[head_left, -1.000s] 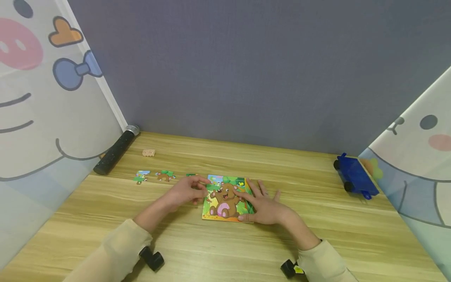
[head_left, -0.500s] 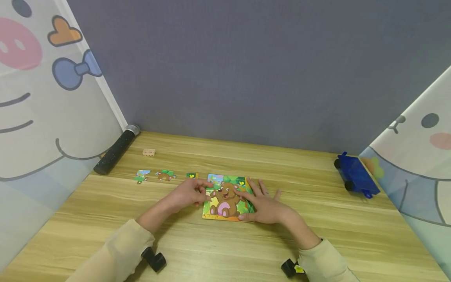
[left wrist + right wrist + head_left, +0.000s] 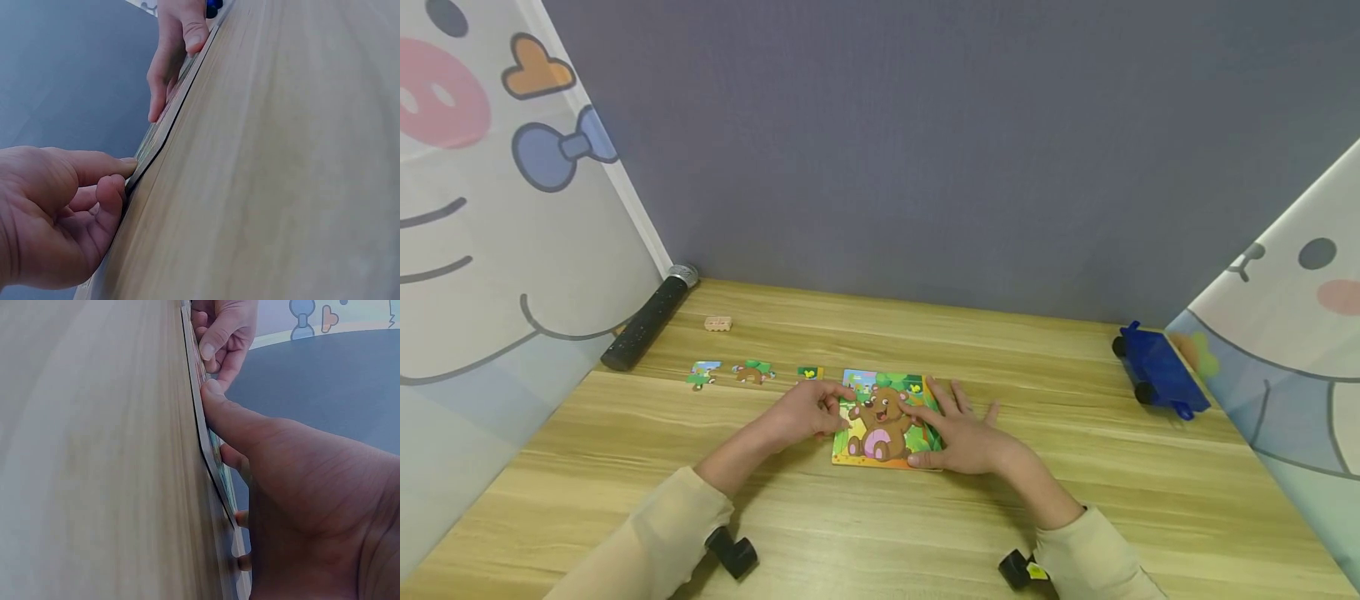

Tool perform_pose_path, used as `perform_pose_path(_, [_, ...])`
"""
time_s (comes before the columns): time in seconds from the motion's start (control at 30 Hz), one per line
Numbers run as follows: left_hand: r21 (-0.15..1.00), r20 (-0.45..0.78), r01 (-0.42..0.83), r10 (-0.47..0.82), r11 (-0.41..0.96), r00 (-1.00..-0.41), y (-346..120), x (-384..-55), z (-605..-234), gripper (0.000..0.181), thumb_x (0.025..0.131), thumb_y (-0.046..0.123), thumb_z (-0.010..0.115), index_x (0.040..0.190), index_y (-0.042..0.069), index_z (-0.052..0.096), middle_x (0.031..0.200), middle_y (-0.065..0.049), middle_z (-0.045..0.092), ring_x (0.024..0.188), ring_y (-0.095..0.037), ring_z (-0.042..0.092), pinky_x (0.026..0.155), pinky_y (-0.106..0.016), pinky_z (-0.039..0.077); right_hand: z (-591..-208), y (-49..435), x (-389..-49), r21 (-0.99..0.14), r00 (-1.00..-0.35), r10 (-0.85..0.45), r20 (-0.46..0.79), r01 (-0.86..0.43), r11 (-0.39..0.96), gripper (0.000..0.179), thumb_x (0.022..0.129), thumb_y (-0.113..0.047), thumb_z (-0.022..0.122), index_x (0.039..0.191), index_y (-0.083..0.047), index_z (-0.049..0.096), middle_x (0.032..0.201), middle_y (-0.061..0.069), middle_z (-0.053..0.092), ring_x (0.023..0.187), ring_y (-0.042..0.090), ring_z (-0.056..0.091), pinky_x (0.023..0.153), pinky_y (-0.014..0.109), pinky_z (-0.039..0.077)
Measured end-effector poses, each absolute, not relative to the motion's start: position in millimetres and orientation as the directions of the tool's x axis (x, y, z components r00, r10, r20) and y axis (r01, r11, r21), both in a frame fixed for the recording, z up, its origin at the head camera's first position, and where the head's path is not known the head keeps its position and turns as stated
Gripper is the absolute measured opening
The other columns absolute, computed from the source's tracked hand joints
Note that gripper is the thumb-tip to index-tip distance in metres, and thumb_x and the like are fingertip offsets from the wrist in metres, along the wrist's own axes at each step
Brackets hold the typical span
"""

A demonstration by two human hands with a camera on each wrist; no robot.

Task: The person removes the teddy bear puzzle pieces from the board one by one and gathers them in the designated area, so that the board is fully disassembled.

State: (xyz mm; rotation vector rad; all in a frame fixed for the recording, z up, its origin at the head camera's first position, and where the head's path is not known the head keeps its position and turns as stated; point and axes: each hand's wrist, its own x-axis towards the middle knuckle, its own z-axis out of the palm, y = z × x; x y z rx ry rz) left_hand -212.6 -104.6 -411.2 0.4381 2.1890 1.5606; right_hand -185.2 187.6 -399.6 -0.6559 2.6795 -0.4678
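A square jigsaw puzzle [image 3: 880, 429] with a brown bear picture lies flat on the wooden table in the head view. My left hand [image 3: 805, 411] is at its left edge; the thumb and a finger pinch there, the other fingers curled in. In the left wrist view the fingertips of the left hand [image 3: 69, 206] meet right at the rim of the puzzle board. Spread fingers of my right hand [image 3: 966, 433] rest on the puzzle's right side, its thumb near the lower right corner. The right wrist view shows the right hand [image 3: 300, 481] with its thumb over the board's near edge.
Loose puzzle pieces lie behind and left of the puzzle: a landscape piece [image 3: 703, 373], a brown-and-green piece [image 3: 752, 372] and a dark green piece [image 3: 810, 373]. Further back are a small pinkish block [image 3: 718, 323] and a black microphone [image 3: 651, 321]. A blue toy cart [image 3: 1159, 371] stands at right.
My left hand has moved slightly closer to the puzzle's left edge, its fingers more curled, uncovering the dark green piece. The right hand has stayed in place.
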Motion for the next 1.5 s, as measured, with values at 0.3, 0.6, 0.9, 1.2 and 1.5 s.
perform_pose_path(0.3, [0.948, -0.12, 0.035, 0.459, 0.315, -0.88, -102.6, -211.0, -410.6, 0.041, 0.086, -0.007, 0.073, 0.125, -0.006, 0.059, 0.077, -0.006, 0.052, 0.059, -0.015, 0.047, 0.052, -0.023, 0.042, -398.9, 187.4, -185.0, -0.383, -0.836, -0.49, -0.246, -0.381, 0.842, 0.082, 0.089, -0.067, 0.062, 0.159, -0.037, 0.032, 0.169, 0.01, -0.005, 0.149, 0.047, -0.012, 0.091, 0.089, -0.009])
perform_pose_path(0.6, [0.96, -0.13, -0.002, 0.442, 0.279, -0.887, -103.3, -211.6, -413.0, 0.04, 0.087, -0.007, 0.072, 0.124, -0.004, 0.059, 0.082, -0.008, 0.052, 0.061, -0.016, 0.047, 0.053, -0.023, 0.043, -399.2, 186.7, -184.8, -0.384, -0.835, -0.491, -0.248, -0.381, 0.841, 0.081, 0.089, -0.067, 0.062, 0.159, -0.038, 0.031, 0.169, 0.01, -0.004, 0.149, 0.047, -0.011, 0.091, 0.089, -0.009])
perform_pose_path(0.9, [0.964, -0.143, -0.031, 0.417, 0.264, -0.898, -102.6, -211.7, -414.2, 0.033, 0.087, -0.007, 0.071, 0.118, -0.001, 0.062, 0.097, -0.011, 0.05, 0.068, -0.016, 0.046, 0.055, -0.022, 0.042, -397.7, 185.6, -185.6, -0.378, -0.839, -0.484, -0.249, -0.375, 0.846, 0.082, 0.089, -0.067, 0.063, 0.159, -0.039, 0.031, 0.169, 0.008, -0.005, 0.149, 0.047, -0.011, 0.092, 0.089, -0.008])
perform_pose_path(1.2, [0.943, -0.131, 0.009, 0.395, 0.333, -0.909, -101.7, -211.1, -413.7, 0.033, 0.087, -0.003, 0.074, 0.118, 0.004, 0.064, 0.126, -0.016, 0.057, 0.079, -0.02, 0.059, 0.057, -0.027, 0.048, -398.7, 186.5, -185.9, -0.387, -0.838, -0.484, -0.252, -0.372, 0.844, 0.081, 0.089, -0.067, 0.062, 0.159, -0.04, 0.031, 0.169, 0.008, -0.006, 0.149, 0.046, -0.013, 0.092, 0.088, -0.01])
perform_pose_path(1.5, [0.96, -0.104, 0.019, 0.42, 0.278, -0.901, -99.2, -212.1, -416.0, 0.024, 0.093, 0.001, 0.07, 0.117, 0.001, 0.064, 0.104, -0.013, 0.057, 0.066, -0.017, 0.052, 0.053, -0.023, 0.043, -398.8, 185.3, -186.5, -0.387, -0.838, -0.486, -0.247, -0.374, 0.843, 0.08, 0.09, -0.066, 0.062, 0.158, -0.041, 0.031, 0.169, 0.007, -0.006, 0.15, 0.045, -0.012, 0.091, 0.088, -0.01])
